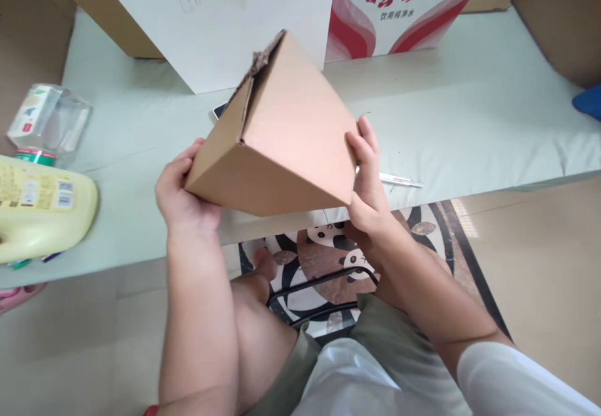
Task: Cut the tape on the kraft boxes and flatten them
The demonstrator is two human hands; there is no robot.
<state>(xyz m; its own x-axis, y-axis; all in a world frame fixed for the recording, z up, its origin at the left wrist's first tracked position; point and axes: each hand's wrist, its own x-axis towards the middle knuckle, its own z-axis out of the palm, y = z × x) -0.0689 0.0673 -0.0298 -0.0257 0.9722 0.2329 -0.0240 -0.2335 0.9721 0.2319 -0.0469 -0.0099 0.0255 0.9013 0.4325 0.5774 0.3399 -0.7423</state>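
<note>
A brown cardboard box (pixel 286 134) is held up between both hands, tilted with one corner toward me, above the near edge of a pale green table (pixel 469 128). My left hand (pixel 181 194) grips its lower left corner, fingers curled around the edge. At the right side my right hand (pixel 369 178) presses against the box, fingers wrapped on its edge. One flap seam at the box's top left looks torn and slightly apart.
A yellow plastic jug (pixel 42 216) and a clear plastic bottle (pixel 47 119) lie at the table's left. A white board (pixel 220 15) and a red-and-white carton (pixel 399 3) stand behind. A thin metal tool (pixel 399 181) lies right of my hand. A blue object (pixel 589 100) sits far right.
</note>
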